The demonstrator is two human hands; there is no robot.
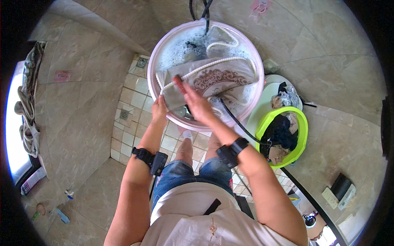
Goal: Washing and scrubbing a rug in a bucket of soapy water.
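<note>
A round pink basin holds soapy water and a wet beige cloth with a brown ornamental print and white beaded trim. My left hand pinches the cloth's edge at the basin's lower left rim. In my right hand is a reddish-brown scrubbing brush, held over the cloth beside the trim; the hand is slightly blurred. A black cord or hose runs from the cloth across the basin's rim, close to my right wrist. Dark fabric lies in the suds farther back.
Right of the basin, a lime-green tub holds dark and beige clothes. Behind it, more small garments lie on a pale lid or stool. Black hoses hang at the basin's far rim. Floor drains lie in the tiles at left.
</note>
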